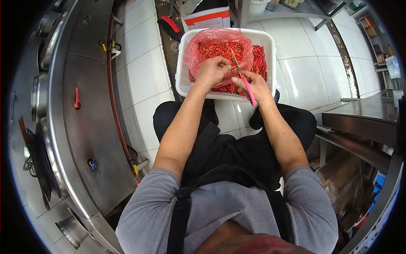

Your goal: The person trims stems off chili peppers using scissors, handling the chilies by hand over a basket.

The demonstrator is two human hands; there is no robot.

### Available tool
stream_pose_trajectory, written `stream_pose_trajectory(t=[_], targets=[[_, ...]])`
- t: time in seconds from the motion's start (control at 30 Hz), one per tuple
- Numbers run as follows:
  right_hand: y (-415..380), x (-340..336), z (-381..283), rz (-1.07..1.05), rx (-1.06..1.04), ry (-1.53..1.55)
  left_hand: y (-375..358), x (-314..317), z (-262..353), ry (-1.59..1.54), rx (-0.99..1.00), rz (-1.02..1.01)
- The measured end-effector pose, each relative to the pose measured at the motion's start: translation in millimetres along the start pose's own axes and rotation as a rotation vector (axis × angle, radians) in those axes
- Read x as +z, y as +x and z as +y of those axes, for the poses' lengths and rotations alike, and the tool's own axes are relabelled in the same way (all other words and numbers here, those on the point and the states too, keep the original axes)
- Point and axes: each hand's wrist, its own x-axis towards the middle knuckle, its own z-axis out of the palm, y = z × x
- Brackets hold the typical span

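Note:
A white plastic basket [270, 74] stands in front of my knees. Inside it, a thin red plastic bag [193, 48] lies spread wide around small cut chili pieces [211, 50]. Longer red chilies [259, 59] lie in the basket beside the bag, on the right and along the near side. My left hand [215, 71] hovers over the bag with its fingertips pinched together; what they hold is too small to make out. Pink-handled scissors [248, 89] are gripped in my right hand [259, 86], their blades pointing away from me over the chili pieces.
A steel counter with stove knobs [84, 127] runs along the left. Behind the basket are an orange-and-white package [209, 20] and a red-and-black object [171, 24]. A steel table [363, 110] is at the right, and a low steel shelf [287, 15] at the back. White floor tiles [296, 72] surround the basket.

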Motion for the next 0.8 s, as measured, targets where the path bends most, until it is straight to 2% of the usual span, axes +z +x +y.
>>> stream_pose_trajectory(t=[0.17,0.23,0.33,0.47,0.57,0.73,0.8], targets=[[7.8,1.6,2.0,0.002,0.022,-0.016,-1.2,-7.5,0.4,0.153,-0.061,-0.009],[8.4,2.6,-2.9,0.006,0.052,-0.148,3.1,-8.0,-10.6,0.282,-0.112,-0.018],[11.3,0.2,0.7,-0.022,0.129,-0.093,4.2,-9.4,-20.4,0.432,-0.062,0.039],[12.3,2.8,3.8,0.006,0.133,-0.168,8.1,-10.2,-25.0,0.424,-0.069,0.055],[9.8,4.9,5.8,0.029,0.061,-0.131,8.0,-8.1,-26.1,0.407,-0.062,0.11],[5.0,1.6,-3.3,-0.023,0.037,-0.192,-2.0,-3.2,-5.8,0.27,0.05,-0.021],[4.7,1.6,-3.9,-0.015,0.03,-0.184,-2.2,-3.4,-5.0,0.271,0.034,-0.03]])
